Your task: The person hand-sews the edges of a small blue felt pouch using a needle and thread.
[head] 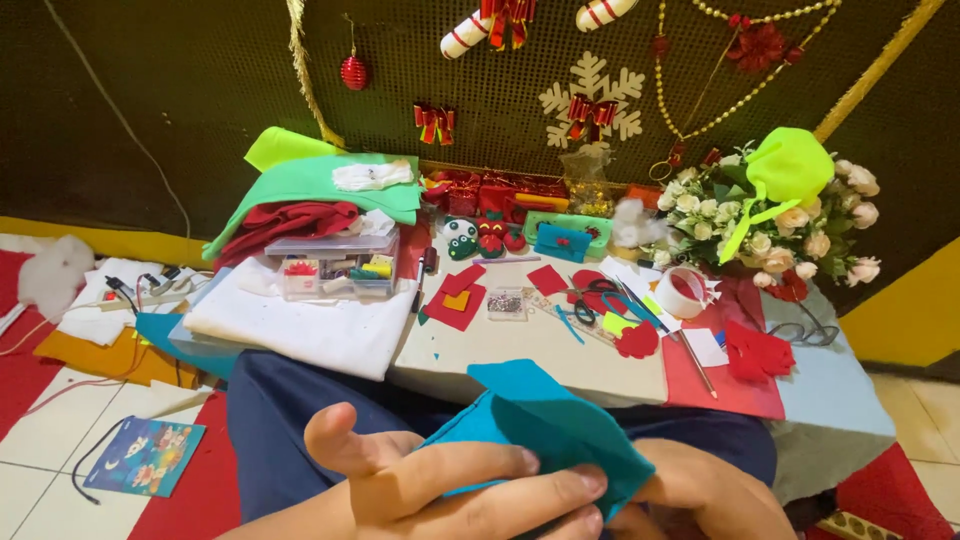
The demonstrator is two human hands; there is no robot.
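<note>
A piece of teal felt (545, 415) lies folded over my lap at the bottom of the view. My left hand (430, 485) pinches its near edge, thumb up and fingers laid across the fabric. My right hand (705, 500) holds the felt from underneath on the right, mostly hidden by the cloth. Both hands are close together, just in front of the low table (560, 365).
The table carries red felt scraps (455, 300), scissors (590, 300), a tape roll (683, 292), a pencil (697, 365), a small clear bead box (507, 303), a clear supply box (335, 265) and stacked felt (320, 190). Artificial flowers (790, 215) stand at right. A pouch (145, 455) lies on the floor at left.
</note>
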